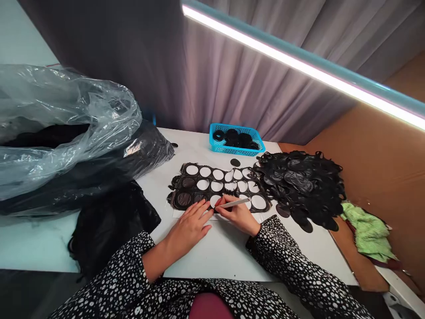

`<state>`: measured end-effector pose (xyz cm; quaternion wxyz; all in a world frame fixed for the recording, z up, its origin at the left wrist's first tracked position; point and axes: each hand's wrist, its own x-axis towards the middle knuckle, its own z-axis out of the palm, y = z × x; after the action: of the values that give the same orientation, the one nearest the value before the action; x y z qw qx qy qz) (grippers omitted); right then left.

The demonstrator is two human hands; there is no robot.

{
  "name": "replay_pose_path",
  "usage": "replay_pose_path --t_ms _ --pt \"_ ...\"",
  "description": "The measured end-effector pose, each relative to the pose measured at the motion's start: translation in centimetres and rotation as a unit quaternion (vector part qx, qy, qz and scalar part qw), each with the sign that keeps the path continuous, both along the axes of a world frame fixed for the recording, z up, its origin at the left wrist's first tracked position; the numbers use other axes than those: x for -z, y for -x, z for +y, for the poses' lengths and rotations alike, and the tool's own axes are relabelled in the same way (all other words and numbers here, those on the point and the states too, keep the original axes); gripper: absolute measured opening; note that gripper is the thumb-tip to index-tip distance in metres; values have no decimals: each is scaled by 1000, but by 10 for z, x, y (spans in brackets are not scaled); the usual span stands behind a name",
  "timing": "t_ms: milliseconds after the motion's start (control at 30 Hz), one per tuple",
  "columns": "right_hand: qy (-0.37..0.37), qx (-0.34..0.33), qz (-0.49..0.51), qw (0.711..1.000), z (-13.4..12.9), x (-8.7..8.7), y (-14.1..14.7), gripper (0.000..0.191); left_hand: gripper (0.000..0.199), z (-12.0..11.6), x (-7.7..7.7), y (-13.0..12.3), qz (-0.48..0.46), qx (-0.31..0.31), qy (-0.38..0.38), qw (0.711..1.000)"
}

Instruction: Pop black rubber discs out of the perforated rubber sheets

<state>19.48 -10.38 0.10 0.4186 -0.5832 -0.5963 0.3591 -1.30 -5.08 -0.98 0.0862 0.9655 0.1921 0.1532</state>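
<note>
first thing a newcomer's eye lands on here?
Probably the black sheet punched full of round holes at the table's centre, white showing through them. The left hand lies flat at its near edge while the right hand holds a thin pale tool against it. Next, the heap of black scraps to the right, and the blue basket of black discs behind.

Both arms in long black sleeves dotted with irregular white spots, cuffs ending at wrists. Hands bare, no rings or watch visible. Dark red garment at lap.
</note>
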Motion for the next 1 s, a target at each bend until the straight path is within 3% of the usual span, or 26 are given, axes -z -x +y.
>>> replay_pose_path --t_ms 233,333,400,533,600,700,767,800,900,1000 --pt "-16 2 -63 998 -1 2 -3 17 36 -1 2 0 -3 -2 9 1000" --pt "-39 13 -146 988 -5 4 4 12 37 1 1 1 -7 -1 18 1000" --pt "-69 -4 -237 969 -10 6 10 7 37 2 1 1 -14 -1 28 1000" --pt "-143 -78 -398 903 -6 1 3 15 40 4 2 2 -9 0 49 999" --pt "-151 -13 -423 894 5 -5 -19 15 41 3 0 4 -7 -2 53 999" --pt "-121 216 -395 884 26 -17 -64 15 41 1 -5 7 -13 -4 60 998" --pt "-107 276 -333 895 38 -22 -82 19 35 2 -10 6 -19 -5 63 998" --pt "-103 268 -293 912 43 -24 -85 22 32 4 -12 3 -21 -8 62 998" --pt "-75 187 -172 964 50 -23 -69 27 36 13 -12 -10 -33 -26 47 998" --pt "-41 101 -90 990 52 -14 -40 25 46 24 -2 -25 -31 -47 28 998"
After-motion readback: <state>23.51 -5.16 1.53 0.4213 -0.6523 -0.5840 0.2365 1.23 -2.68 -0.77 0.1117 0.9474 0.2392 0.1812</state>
